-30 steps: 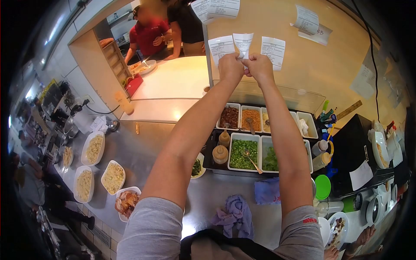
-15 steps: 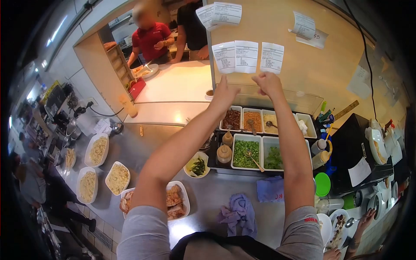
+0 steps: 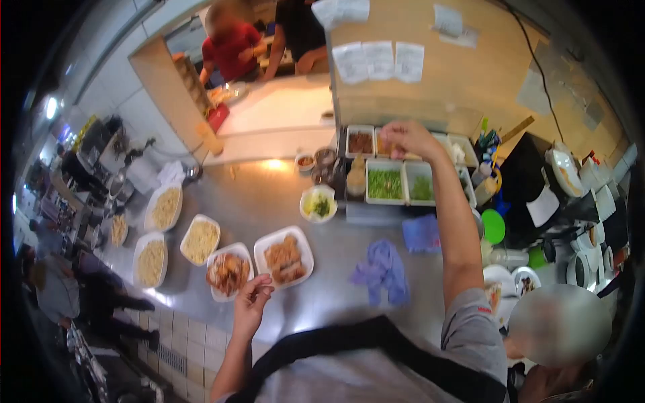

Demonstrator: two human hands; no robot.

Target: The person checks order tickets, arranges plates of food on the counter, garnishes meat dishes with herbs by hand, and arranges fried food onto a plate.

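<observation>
My left hand [image 3: 250,307] is low over the counter's front edge, fingers loosely bent and apart, with nothing visible in it. Just beyond its fingertips are a white dish of browned meat [image 3: 228,274] and a white dish of sliced fried cutlet [image 3: 285,258]. My right hand [image 3: 408,140] reaches over the topping containers, partly covering the one with orange crumbs [image 3: 383,145]. Its fingers point down to the left and are blurred, so whether they hold anything is unclear. Near it are containers of chopped green onion [image 3: 385,185] and dark red topping [image 3: 361,141].
White bowls of pale noodles or rice [image 3: 200,240] stand at the left. A bowl with greens [image 3: 318,204], a purple cloth [image 3: 381,272] and squeeze bottles [image 3: 356,178] share the steel counter. Paper slips [image 3: 379,62] hang ahead. People stand beyond the hatch and at right.
Both hands have come down from the paper slips. The left swung back toward the meat dishes; the right lowered over the topping containers. The view shifted, and another person's head appeared at lower right.
</observation>
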